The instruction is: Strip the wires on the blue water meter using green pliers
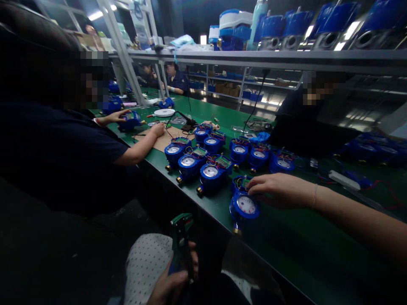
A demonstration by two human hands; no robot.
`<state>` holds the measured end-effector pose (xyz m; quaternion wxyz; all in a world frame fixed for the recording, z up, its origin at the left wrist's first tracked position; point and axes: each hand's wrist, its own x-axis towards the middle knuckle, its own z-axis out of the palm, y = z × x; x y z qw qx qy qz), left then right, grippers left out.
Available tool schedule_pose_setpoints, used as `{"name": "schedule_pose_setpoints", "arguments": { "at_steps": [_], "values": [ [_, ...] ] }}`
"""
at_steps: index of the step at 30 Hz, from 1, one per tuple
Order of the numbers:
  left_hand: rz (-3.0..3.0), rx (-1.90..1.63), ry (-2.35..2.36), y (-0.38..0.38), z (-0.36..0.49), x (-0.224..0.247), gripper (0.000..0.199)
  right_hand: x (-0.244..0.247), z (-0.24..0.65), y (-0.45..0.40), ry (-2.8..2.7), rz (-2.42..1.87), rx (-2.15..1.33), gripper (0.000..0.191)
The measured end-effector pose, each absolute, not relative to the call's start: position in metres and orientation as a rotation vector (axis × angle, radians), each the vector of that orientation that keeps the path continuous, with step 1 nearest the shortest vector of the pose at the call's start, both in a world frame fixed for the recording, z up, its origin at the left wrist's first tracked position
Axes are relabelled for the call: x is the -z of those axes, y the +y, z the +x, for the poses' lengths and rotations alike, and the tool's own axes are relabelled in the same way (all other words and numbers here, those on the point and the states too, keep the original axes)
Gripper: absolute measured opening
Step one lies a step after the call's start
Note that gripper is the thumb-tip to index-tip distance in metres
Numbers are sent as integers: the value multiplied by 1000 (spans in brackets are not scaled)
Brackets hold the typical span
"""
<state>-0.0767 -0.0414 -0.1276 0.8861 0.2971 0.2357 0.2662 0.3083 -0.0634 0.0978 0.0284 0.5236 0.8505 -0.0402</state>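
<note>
Meter (244,205) apparently under right hand (275,189) fingertips

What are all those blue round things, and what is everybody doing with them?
They are blue water meters with dials, set out in rows on a long green workbench. The person's right hand rests on the nearest meter at the bench edge. The left hand, down by the lap, holds a green-handled tool. A co-worker on the left has both hands on the bench, one touching another meter.
</note>
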Motion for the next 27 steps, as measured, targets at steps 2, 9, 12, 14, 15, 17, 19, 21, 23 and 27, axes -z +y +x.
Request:
{"name": "schedule_pose_setpoints", "arguments": {
  "at_steps": [2,9,12,14,15,17,19,21,23,27],
  "values": [
    [622,-558,487,-43,-77,129,59,-97,307,-63,2615,1613,102,23],
    [602,-547,465,-45,-78,129,59,-85,293,-63,2540,1638,-170,30],
    [603,-538,464,-44,-78,125,58,-81,290,-65,2449,1642,-247,33],
    [594,-539,479,-44,-78,121,57,-80,288,-67,2437,1631,-289,33],
    [593,-540,492,-44,-78,119,57,-80,287,-67,2438,1615,-313,33],
    [598,-541,515,-44,-78,115,58,-81,282,-68,2435,1559,-374,30],
    [614,-538,527,-43,-78,112,59,-83,274,-69,2427,1491,-449,26],
    [621,-538,520,-42,-77,109,59,-84,267,-69,2415,1430,-508,24],
    [613,-537,503,-42,-77,107,57,-83,260,-68,2390,1425,-523,23],
    [609,-535,493,-42,-78,108,55,-80,256,-61,2316,1568,-466,19]
  ]
}}
